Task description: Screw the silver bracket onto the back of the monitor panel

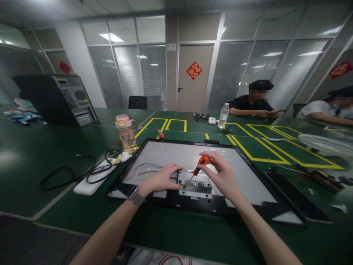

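A flat monitor panel (pixel 242 173) lies back-up on the green table, black frame round a grey metal back. Near its front edge sits a small metal bracket (pixel 197 186). My right hand (pixel 222 173) is closed round an orange-handled screwdriver (pixel 200 163), whose tip points down-left onto the bracket. My left hand (pixel 160 179), a watch on its wrist, rests on the panel just left of the bracket with its fingers curled against the bracket's edge. Thin coloured wires (pixel 145 167) run across the panel beside that hand.
A pink-capped bottle (pixel 126 134), black cables (pixel 82 173) and a white keyboard (pixel 95 180) lie to the left, a computer case (pixel 62 97) behind. A second screwdriver (pixel 160 133), water bottle (pixel 224 115), fan (pixel 327 144) and dark panel (pixel 295 197) are right. Two people sit at the far side.
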`<control>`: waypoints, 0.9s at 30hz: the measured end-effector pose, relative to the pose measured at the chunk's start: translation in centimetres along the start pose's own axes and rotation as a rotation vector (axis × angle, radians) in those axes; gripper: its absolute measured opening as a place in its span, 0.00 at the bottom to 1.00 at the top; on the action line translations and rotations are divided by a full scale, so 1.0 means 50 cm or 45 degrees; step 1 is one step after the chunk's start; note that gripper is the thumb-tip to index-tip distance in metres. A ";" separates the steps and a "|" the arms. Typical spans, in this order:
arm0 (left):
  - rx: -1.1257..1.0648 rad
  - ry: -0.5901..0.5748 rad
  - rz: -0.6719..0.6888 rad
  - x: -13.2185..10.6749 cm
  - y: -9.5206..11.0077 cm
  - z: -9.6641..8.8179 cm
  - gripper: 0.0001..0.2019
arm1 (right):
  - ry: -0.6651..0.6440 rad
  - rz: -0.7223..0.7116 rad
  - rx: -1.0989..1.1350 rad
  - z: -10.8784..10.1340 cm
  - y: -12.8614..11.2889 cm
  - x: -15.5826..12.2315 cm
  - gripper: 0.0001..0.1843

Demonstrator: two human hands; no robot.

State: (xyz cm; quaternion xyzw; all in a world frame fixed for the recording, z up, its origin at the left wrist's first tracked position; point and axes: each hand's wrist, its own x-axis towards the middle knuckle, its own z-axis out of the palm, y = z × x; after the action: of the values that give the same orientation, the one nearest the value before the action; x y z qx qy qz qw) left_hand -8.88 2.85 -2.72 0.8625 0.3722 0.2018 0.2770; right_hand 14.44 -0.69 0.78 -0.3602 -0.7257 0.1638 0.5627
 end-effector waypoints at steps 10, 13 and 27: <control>-0.014 -0.011 -0.007 0.000 0.004 -0.003 0.31 | -0.024 0.020 0.053 -0.001 -0.009 -0.004 0.15; -0.004 0.006 -0.008 0.001 0.000 0.000 0.30 | 0.025 -0.025 -0.021 -0.001 -0.011 -0.004 0.14; -0.010 0.000 -0.007 -0.001 0.001 -0.001 0.31 | 0.029 0.051 0.157 0.012 -0.001 -0.011 0.16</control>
State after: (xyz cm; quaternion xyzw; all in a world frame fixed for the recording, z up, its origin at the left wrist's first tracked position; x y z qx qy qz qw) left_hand -8.90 2.81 -2.63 0.8603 0.3739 0.2025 0.2811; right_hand 13.93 -1.02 0.25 -0.3412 -0.7004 0.2154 0.5888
